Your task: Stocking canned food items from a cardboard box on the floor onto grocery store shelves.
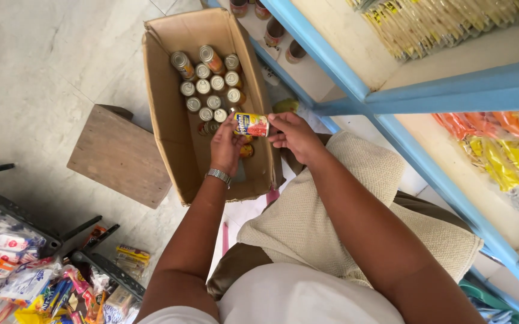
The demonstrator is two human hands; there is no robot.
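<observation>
Both my hands hold one small tin can [251,124] with a yellow and red label, lying sideways over an open cardboard box [169,120]. My left hand [227,147], with a metal watch at the wrist, grips the can's left end. My right hand [294,135] pinches its right end. Inside the box several more cans [208,84] stand upright in rows, silver tops showing. The box sits on the pale floor just ahead of my knees.
A small wooden stool [120,155] stands left of the box. Blue-edged shelves [355,90] rise on the right with a few cans [274,31] low down and yellow packets [499,156] higher. Dark crates of wrapped snack packets [37,282] lie at lower left.
</observation>
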